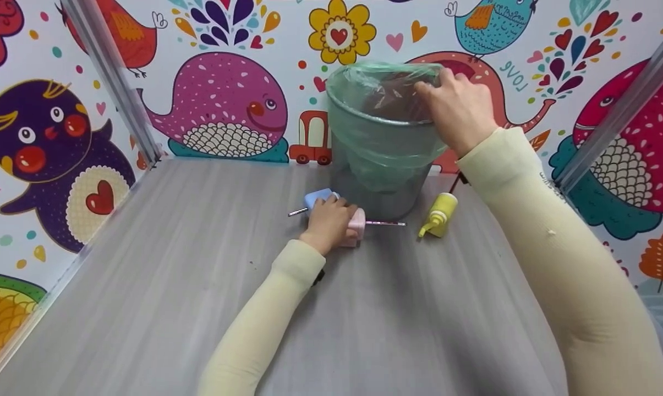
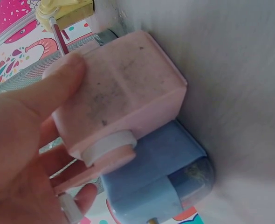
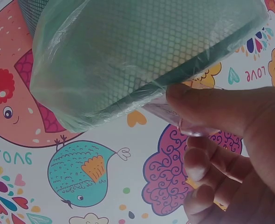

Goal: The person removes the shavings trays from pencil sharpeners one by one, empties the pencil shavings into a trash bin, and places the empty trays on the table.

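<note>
My left hand (image 1: 331, 221) grips a pink hand-crank pencil sharpener (image 2: 123, 84), thumb on one face and fingers around the other side. A pencil (image 1: 385, 223) sticks out of it to the right. Touching it is a blue crank sharpener (image 2: 149, 170) with shavings behind its clear front; another pencil (image 1: 297, 212) shows beside that one. At the bin's mouth, my right hand (image 1: 466, 107) pinches a clear plastic piece, seemingly a sharpener drawer (image 3: 193, 127), between thumb and fingers. Beneath is the mesh bin (image 1: 381, 192), lined with a green plastic bag (image 1: 386, 148).
Right of the bin lies a yellow crank sharpener (image 1: 441, 212) with a dark red pencil (image 1: 455, 181) behind it. Cartoon-printed panels (image 1: 226, 104) border the grey table (image 1: 199, 264), and metal posts (image 1: 114, 77) stand at the corners.
</note>
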Motion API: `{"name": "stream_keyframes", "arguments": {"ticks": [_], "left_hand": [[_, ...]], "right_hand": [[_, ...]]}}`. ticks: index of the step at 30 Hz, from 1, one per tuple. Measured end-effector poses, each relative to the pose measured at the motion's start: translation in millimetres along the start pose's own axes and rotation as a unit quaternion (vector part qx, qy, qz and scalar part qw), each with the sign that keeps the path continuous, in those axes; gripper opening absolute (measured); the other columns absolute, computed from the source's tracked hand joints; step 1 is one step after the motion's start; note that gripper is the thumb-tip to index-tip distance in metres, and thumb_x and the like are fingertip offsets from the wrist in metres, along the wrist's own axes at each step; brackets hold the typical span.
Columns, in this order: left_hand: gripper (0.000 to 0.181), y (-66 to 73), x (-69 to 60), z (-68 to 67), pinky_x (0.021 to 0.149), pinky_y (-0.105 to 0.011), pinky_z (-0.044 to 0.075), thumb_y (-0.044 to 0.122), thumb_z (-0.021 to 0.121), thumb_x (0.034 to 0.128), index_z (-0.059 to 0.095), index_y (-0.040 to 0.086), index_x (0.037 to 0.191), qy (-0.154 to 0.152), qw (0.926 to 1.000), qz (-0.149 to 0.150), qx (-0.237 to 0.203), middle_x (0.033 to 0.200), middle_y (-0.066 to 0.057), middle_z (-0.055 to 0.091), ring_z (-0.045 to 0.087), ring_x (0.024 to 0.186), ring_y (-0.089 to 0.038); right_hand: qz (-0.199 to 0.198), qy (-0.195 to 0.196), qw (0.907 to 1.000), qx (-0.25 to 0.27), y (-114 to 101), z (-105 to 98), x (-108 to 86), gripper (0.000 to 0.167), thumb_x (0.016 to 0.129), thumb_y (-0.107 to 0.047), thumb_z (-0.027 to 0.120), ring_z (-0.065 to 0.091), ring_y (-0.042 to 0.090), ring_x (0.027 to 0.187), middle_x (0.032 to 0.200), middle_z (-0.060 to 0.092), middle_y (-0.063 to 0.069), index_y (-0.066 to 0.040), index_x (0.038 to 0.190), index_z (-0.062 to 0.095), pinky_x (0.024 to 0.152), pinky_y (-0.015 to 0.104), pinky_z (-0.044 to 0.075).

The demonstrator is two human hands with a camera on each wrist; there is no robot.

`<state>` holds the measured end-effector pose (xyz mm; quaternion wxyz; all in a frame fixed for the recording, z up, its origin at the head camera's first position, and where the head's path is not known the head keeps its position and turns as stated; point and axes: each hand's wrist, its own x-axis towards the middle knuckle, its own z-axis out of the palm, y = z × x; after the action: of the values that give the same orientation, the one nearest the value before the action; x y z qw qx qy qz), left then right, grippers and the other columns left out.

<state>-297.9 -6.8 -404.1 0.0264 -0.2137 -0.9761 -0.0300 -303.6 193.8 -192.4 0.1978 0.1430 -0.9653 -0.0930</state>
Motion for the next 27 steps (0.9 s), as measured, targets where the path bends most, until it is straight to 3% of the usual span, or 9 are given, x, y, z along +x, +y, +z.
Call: {"name": "stream_keyframes", "arguments": {"ticks": [9,15,27], "left_hand": [[0.056,-0.5,0.3,1.4,0.109,-0.049,0.043,0.047,0.070,0.0908,0.061,0.015,0.136,0.003,0.9999,0.004,0.010,0.136,-0.011,0.064,0.054,0.129,-0.030],[0.059,-2.1,1.2,0.2,0.115,-0.053,0.037,0.047,0.069,0.0910,0.059,0.016,0.140,-0.011,0.9999,-0.005,-0.002,0.141,-0.011,0.061,0.051,0.133,-0.032],[0.056,-0.9,0.3,0.1,0.114,-0.053,0.039,0.046,0.069,0.0919,0.060,0.016,0.138,-0.009,1.0000,-0.004,0.001,0.140,-0.010,0.062,0.052,0.132,-0.031]], "right_hand": [[0.007,0.005,1.0000,0.006,0.4,1.2,-1.8,0.055,0.089,0.003,0.068,0.060,0.050,0.107,0.127,0.055,0.032,-0.013,0.140,0.056,0.083,0.063,0.055],[0.006,0.005,1.0000,0.001,-1.2,0.4,-1.0,0.058,0.089,0.003,0.069,0.059,0.049,0.109,0.127,0.055,0.031,-0.014,0.143,0.054,0.087,0.062,0.054],[0.001,-0.015,0.9999,0.004,0.7,0.4,2.1,0.064,0.086,0.002,0.073,0.057,0.050,0.114,0.132,0.053,0.032,-0.015,0.145,0.053,0.092,0.064,0.052]]}}
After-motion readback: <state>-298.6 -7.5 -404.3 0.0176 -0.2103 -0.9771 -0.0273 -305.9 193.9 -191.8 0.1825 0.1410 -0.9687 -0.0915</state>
